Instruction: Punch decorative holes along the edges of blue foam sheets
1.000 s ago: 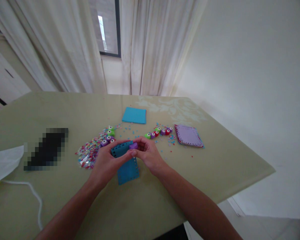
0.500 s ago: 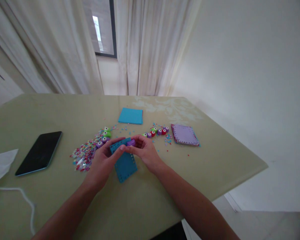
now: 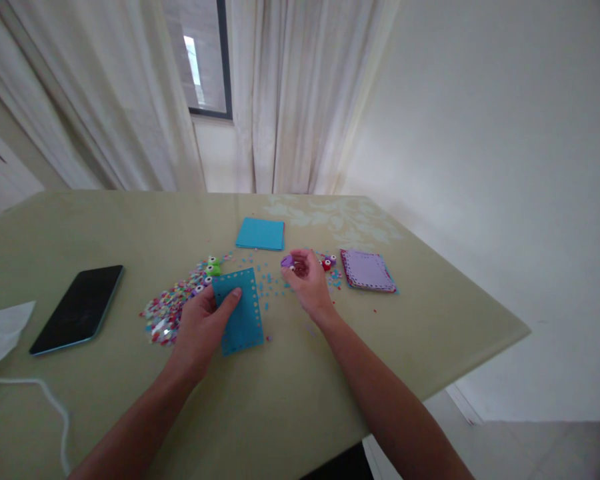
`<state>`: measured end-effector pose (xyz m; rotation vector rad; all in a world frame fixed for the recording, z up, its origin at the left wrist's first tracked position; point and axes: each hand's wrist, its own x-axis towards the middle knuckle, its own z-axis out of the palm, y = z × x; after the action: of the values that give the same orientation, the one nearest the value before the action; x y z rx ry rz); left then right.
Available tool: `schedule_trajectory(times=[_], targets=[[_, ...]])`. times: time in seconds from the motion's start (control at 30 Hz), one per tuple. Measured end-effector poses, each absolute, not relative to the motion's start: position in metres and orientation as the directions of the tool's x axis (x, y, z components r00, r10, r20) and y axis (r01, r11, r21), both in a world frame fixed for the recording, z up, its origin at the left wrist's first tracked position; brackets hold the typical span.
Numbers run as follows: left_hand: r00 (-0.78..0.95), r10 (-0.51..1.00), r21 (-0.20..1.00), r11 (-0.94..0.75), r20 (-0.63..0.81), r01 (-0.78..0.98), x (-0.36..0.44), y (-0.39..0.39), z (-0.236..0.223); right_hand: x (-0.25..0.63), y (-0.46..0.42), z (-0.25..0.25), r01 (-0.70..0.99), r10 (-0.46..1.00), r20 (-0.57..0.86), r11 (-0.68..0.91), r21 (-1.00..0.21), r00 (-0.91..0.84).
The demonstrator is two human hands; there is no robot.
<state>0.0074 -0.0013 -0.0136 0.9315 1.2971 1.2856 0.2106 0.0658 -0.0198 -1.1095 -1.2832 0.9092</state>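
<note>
My left hand (image 3: pixel 207 320) grips a blue card (image 3: pixel 241 320) with small holes punched along its edges, the thumb lying on its face. Over the table to the right, my right hand (image 3: pixel 310 283) pinches a small purple craft punch (image 3: pixel 287 262) between thumb and fingers. It is beside a row of small craft punches with eye shapes, among them a red punch (image 3: pixel 327 265); the hand covers part of this row. Behind my left hand stand more punches, including a green punch (image 3: pixel 213 269).
A heap of coloured paper bits (image 3: pixel 167 310) lies left of my left hand. Blue cards (image 3: pixel 261 233) are stacked farther back, and punched purple cards (image 3: pixel 369 270) at the right. A black tablet (image 3: pixel 77 308), white paper (image 3: pixel 3 333) and a white cable (image 3: pixel 55 400) occupy the left.
My right hand has left the card's edge and moved right with the purple craft punch. The blue card has turned in my left hand, and more blue bits lie on the table.
</note>
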Motion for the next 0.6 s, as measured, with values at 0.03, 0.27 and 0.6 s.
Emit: schedule_trajectory(times=[0.03, 0.27, 0.6], targets=[[-0.169, 0.976, 0.984, 0.118, -0.14, -0.136, 0.008, -0.001, -0.012, 0.216, 0.07, -0.022, 0.203, 0.938, 0.33, 0.305, -0.93, 0.101], [-0.403, 0.91, 0.987, 0.035, -0.096, -0.156, -0.004, 0.003, -0.001, 0.226, 0.089, -0.032, 0.839, 0.911, 0.394, 0.308, -0.448, -0.124], [-0.641, 0.766, 0.97, -0.112, -0.053, -0.215, -0.025, 0.013, 0.013, 0.205, 0.071, -0.026, 0.933, 0.919, 0.351, 0.272, -0.235, -0.179]])
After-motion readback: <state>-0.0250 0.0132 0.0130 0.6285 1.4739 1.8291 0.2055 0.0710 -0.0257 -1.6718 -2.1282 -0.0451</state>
